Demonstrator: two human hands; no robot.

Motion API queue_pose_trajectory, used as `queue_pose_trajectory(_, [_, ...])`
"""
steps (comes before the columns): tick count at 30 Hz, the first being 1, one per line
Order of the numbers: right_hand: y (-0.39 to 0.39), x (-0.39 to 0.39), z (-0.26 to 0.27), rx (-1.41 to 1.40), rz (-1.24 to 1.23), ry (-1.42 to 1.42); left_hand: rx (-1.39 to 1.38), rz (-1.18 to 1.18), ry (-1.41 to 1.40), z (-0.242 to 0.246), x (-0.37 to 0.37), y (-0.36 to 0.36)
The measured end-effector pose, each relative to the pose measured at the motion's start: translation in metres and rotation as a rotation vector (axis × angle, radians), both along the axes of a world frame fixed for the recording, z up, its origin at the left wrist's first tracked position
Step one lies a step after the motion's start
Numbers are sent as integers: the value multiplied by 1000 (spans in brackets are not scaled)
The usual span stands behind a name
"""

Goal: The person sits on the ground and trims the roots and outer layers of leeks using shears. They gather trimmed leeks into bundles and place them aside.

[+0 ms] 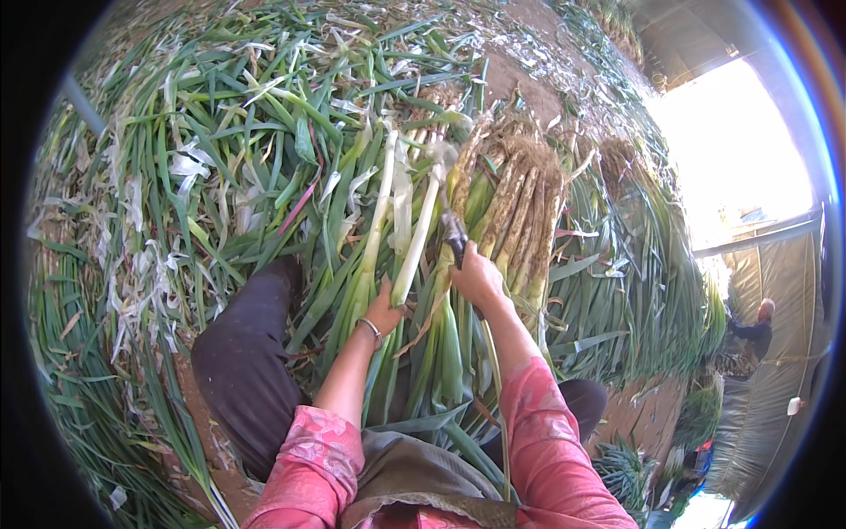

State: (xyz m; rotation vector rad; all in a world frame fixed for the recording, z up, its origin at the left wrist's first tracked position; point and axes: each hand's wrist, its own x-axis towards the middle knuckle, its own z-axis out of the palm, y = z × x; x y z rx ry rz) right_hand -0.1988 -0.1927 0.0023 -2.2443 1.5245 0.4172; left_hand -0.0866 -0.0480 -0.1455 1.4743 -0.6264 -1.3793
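My left hand (383, 312), with a bracelet at the wrist, grips a long green onion (418, 248) at the base of its leaves. Its white shaft points away from me, bare and clean. In my right hand (478, 274) is a blow gun (455, 233), its nozzle end beside that shaft. A thin hose (500, 413) trails from the gun towards my lap. Left of the held stalk lies another white-stemmed green onion (379, 211). To the right rests a bunch of soil-stained green onions (522, 205) with matted roots. Loose translucent skin (402, 198) hangs between the two white stalks.
Cut leaves and peeled skins (258, 132) cover the ground ahead and left. More green onions (621, 284) lie piled at right. My bent knee (248, 357) flanks the work. Another person (757, 330) is at far right, near a plastic sheet wall (773, 278).
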Motion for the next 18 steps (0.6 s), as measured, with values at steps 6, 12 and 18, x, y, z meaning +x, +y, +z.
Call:
queue_pose_trajectory(6, [6,-32,-9,16,2,-104,21,-118,465,45,35,10])
queue_pose_trajectory(12, [30,-45,29,-29,-78,-151,258,228,-600,36,69,-14])
queue_pose_trajectory(18, [53,-70,27,3,-108,-76,-353,90,-757,57,3,-101])
